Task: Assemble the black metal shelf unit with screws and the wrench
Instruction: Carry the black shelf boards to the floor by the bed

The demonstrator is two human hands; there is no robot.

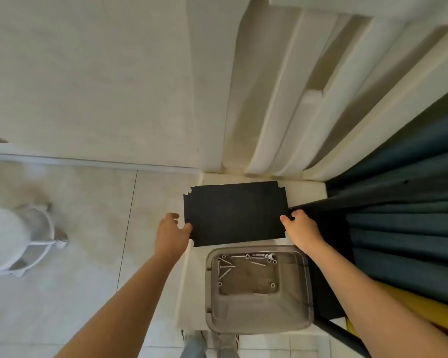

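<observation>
I see both hands gripping the black shelf panel [234, 214], which is held flat just beyond the far rim of the grey plastic bin [259, 321]. The panel's near long edge sits right at that rim in my view, and I cannot tell whether they touch. The left hand [171, 235] clamps the panel's left short edge, up and to the left of the bin, with the thumb lying on the top face. The right hand [301, 228] holds the opposite short edge, above the bin's far right corner, thumb on top and fingers curled at the edge. The panel's corners are notched.

Inside the bin, along its far side, lie loose silver screws [258, 263]; the pieces there are too small for me to pick out a wrench. Right of the bin runs a black frame bar [342, 332], with blue curtain folds [411, 228] beyond it. Far left of the bin stands a white stool [13, 239].
</observation>
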